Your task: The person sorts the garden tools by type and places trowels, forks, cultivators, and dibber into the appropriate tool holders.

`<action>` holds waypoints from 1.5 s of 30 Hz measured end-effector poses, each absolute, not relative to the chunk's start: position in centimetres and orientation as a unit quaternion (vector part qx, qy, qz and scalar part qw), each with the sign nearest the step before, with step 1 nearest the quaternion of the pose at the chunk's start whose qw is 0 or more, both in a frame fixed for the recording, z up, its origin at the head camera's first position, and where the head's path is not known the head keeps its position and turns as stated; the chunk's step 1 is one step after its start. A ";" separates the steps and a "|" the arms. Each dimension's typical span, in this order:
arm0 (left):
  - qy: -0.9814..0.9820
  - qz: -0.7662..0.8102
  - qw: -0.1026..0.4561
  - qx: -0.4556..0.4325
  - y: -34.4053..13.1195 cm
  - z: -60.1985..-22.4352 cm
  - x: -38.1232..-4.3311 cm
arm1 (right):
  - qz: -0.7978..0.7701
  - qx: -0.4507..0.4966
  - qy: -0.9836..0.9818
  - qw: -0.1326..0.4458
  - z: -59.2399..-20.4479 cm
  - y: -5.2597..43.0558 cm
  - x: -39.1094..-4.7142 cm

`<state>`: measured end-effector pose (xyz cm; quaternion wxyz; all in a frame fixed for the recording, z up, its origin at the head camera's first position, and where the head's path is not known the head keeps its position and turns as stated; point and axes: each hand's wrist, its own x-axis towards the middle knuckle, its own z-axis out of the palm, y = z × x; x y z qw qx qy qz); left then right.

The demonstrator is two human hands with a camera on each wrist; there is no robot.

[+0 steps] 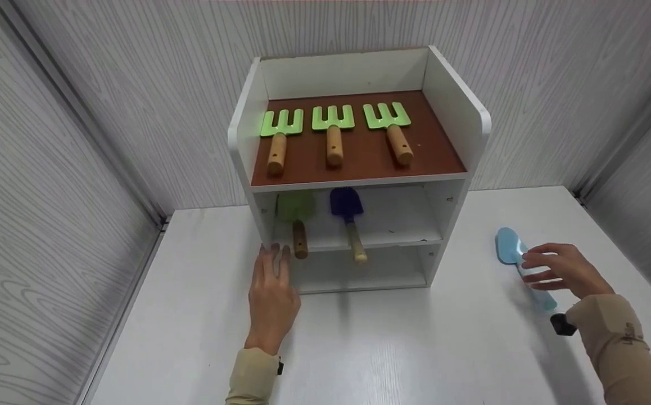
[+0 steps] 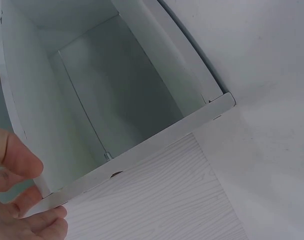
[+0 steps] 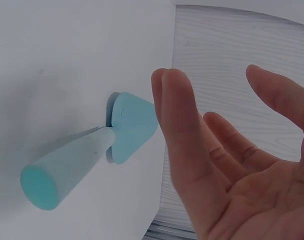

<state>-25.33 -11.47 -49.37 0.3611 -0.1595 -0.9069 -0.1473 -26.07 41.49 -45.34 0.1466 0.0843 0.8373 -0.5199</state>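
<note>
My left hand point(image 1: 274, 306) reaches to the left front edge of the small white shelf unit point(image 1: 359, 183), fingers extended. In the left wrist view, its fingertips point(image 2: 54, 215) are right at a corner of the unit, on either side of the panel edge. My right hand point(image 1: 570, 270) hovers over a light blue toy shovel point(image 1: 508, 246) lying on the table right of the unit. Its fingers are apart and loosely bent, with nothing between them; the right wrist view shows the shovel point(image 3: 134, 127) beside the fingers, its rounded handle end toward the camera.
Three green toy forks with wooden handles, one a left fork point(image 1: 282, 124), lie on the unit's brown top. The middle shelf holds a green shovel point(image 1: 299, 239) and a dark blue shovel point(image 1: 347, 202), their handles jutting over its front. Wood-grain panels point(image 1: 67, 225) border the white table point(image 1: 359, 349).
</note>
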 end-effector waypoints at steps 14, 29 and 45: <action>-0.908 -0.149 0.356 -0.163 -11.4 -49.5 -25.3 | -0.513 0.111 0.836 0.160 -45.6 44.2 -26.2; -0.911 -0.153 0.349 -0.161 -11.4 -49.5 -25.3 | -0.491 0.143 0.843 0.167 -45.7 45.1 -25.9; -0.908 -0.143 0.360 -0.162 -11.5 -49.7 -25.3 | -0.510 0.180 0.811 0.221 -47.4 45.6 -26.1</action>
